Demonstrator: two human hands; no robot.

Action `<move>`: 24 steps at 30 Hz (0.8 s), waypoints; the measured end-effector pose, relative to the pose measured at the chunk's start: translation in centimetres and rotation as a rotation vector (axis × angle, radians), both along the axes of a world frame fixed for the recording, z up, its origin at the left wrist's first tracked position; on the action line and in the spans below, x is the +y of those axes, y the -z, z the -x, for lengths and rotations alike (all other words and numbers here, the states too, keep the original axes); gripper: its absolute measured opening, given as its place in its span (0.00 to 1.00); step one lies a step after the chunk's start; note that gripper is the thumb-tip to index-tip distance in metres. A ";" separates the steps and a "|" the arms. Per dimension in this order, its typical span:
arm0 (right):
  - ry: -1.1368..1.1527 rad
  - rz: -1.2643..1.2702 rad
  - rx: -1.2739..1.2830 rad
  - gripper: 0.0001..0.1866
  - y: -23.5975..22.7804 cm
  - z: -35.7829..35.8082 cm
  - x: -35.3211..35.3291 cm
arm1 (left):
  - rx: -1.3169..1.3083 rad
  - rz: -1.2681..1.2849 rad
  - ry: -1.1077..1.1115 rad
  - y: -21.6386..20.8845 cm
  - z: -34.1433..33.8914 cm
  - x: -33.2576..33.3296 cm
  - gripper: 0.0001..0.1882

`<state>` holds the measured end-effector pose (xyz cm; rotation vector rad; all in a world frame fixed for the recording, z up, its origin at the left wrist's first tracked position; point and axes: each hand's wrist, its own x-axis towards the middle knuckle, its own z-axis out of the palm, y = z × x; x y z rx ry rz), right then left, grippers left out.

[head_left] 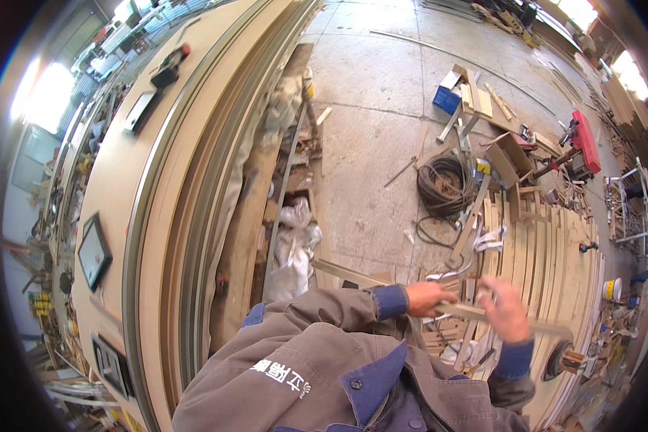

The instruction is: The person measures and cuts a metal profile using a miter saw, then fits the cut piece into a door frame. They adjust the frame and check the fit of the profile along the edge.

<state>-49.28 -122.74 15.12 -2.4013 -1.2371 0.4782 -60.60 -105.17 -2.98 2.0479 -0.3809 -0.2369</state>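
A long, narrow wooden strip (463, 311) runs across in front of my body, from left of my left sleeve to beyond my right hand. My left hand (428, 297) is closed around it. My right hand (507, 309) is at the strip farther right, blurred by motion. Its fingers look bent, but their grip on the strip cannot be made out. Under the strip's right part lies a stack of pale wooden boards (547, 252). A round dark disc with a wooden piece (570, 360) is by the strip's right end.
To my left a long bench stacked with panels (187, 180) carries dark-framed pieces (93, 252). A coil of dark cable (446, 186) lies on the concrete floor (367, 79). Beyond are a blue box (447, 99), a red machine (585, 142) and a white bucket (612, 290).
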 end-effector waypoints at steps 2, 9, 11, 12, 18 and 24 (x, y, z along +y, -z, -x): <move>0.120 0.014 0.062 0.15 3.7 -1.7 -1.7 | -0.139 -0.104 0.100 1.4 -3.8 2.0 0.35; 0.453 0.146 0.596 0.15 18.9 -10.0 5.8 | -0.369 -0.374 0.351 5.4 -17.9 14.9 0.23; 0.511 0.086 0.728 0.16 22.2 -15.0 11.1 | -0.436 -0.443 0.331 6.7 -23.7 18.5 0.18; 0.488 0.026 0.730 0.17 24.2 -18.4 14.2 | -0.431 -0.507 0.336 6.5 -27.2 21.4 0.16; 0.458 -0.239 0.753 0.16 22.5 -37.6 32.4 | -0.434 -0.655 0.109 2.3 -44.5 37.5 0.13; 0.288 -0.372 0.517 0.14 19.2 -56.8 53.3 | -0.505 -0.117 -0.395 -6.9 -56.2 59.4 0.30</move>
